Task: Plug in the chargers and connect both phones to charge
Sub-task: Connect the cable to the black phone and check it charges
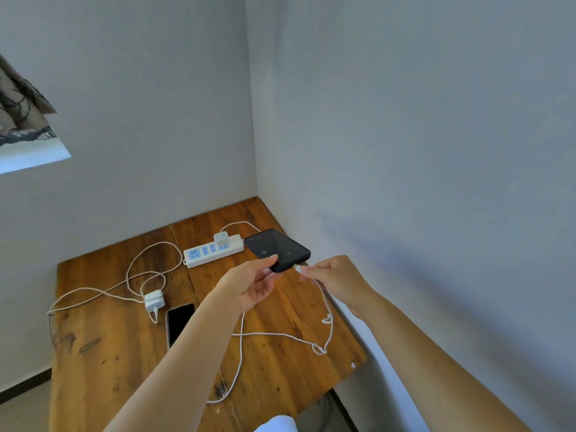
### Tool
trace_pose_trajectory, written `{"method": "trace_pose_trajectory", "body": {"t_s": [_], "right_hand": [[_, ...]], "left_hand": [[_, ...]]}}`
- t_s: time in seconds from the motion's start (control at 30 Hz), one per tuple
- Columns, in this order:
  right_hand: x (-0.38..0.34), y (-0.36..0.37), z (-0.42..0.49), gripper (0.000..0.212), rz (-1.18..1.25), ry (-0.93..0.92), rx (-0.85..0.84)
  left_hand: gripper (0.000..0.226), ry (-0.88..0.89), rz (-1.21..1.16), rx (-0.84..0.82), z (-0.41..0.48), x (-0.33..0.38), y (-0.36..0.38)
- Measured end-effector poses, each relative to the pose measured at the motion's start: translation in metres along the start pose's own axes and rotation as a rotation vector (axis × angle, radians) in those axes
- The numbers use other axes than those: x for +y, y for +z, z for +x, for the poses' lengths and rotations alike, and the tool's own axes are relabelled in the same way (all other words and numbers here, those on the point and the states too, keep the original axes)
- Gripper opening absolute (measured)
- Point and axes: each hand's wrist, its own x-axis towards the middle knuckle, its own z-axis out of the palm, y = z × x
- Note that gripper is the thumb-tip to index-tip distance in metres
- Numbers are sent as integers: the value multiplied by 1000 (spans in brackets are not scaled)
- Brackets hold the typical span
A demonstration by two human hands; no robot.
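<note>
Your left hand (pixel 254 283) pinches the near corner of the black phone (pixel 276 249), thumb on top, fingers under, holding it above the desk (pixel 103 353) w/ its screen up. Your right hand (pixel 335 277) pinches the white cable plug (pixel 298 269) btwn thumb & fingers, tip just beside the phone's near end; can't tell if it's touching the port. That cable (pixel 280 335) droops from the right hand, loops across the desk & runs off the front edge. The white power strip (pixel 213 251) lies near the back of the desk w/ one white charger (pixel 220 237) plugged into it. A 2nd charger (pixel 154 300) lies loose on the desk w/ its cord looped, just beside a 2nd phone (pixel 179 322) lying flat, screen dark.
</note>
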Motion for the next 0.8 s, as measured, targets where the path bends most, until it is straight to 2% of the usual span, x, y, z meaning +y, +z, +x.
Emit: {"method": "trace_pose_trajectory", "body": {"t_s": [0.4,0.57,0.8], "right_hand": [[9,7,0,27,70,41,97],[9,14,3,27,73,63,172],[8,21,3,26,85,88,175]], "left_hand": [[35,41,55,36,8,-7,5],[30,98,72,79,9,-11,8],[27,142,105,137,10,-17,2]]}}
